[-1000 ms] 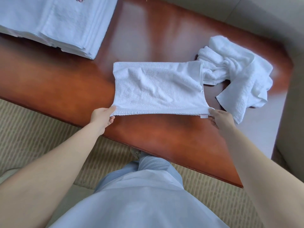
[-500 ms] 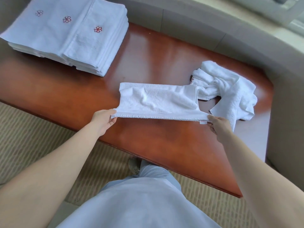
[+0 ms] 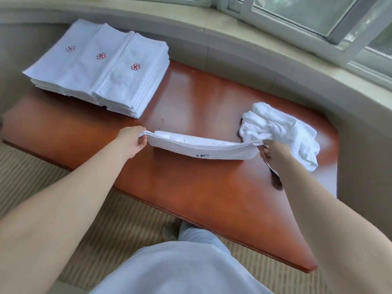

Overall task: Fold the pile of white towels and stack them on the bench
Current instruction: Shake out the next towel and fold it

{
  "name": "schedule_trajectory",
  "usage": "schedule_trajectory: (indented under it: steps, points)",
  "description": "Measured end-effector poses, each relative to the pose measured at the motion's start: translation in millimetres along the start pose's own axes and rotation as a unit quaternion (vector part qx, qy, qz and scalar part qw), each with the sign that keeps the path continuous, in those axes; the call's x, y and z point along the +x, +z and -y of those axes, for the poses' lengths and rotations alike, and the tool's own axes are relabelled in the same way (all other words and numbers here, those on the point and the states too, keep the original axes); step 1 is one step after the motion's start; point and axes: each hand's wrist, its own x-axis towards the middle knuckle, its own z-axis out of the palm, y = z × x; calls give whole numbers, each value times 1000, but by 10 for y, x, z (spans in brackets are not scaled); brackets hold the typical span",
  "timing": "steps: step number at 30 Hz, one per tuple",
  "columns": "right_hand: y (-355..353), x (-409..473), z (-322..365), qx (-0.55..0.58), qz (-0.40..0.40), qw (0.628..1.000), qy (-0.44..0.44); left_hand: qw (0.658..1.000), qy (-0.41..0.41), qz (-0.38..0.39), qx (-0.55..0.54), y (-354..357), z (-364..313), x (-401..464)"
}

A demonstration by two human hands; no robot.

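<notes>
Pinching the two ends of a folded white towel (image 3: 201,148), the left hand (image 3: 130,141) and right hand (image 3: 270,152) are each gripping a corner with curled fingers, and the cloth is sagging between them just above the bench (image 3: 191,187), midway along its front half. It is looking light, soft and limp, so it is likely needing support at both ends or along a fold to stay square; the terry should not be slipping in a pinch. Crumpled unfolded towels (image 3: 282,130) are lying just beyond the right hand near the bench's right end. Folded towels (image 3: 101,68) are sitting stacked at the far left corner. The glossy wooden top is looking slick, with a window sill (image 3: 254,39) curving behind and carpet (image 3: 127,225) below
</notes>
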Motion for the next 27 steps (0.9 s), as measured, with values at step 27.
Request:
schedule_trajectory:
  steps: [27]
  points:
    - [249, -698, 1341, 201, 1, 977, -75, 989, 47, 63, -125, 445, -1365, -431]
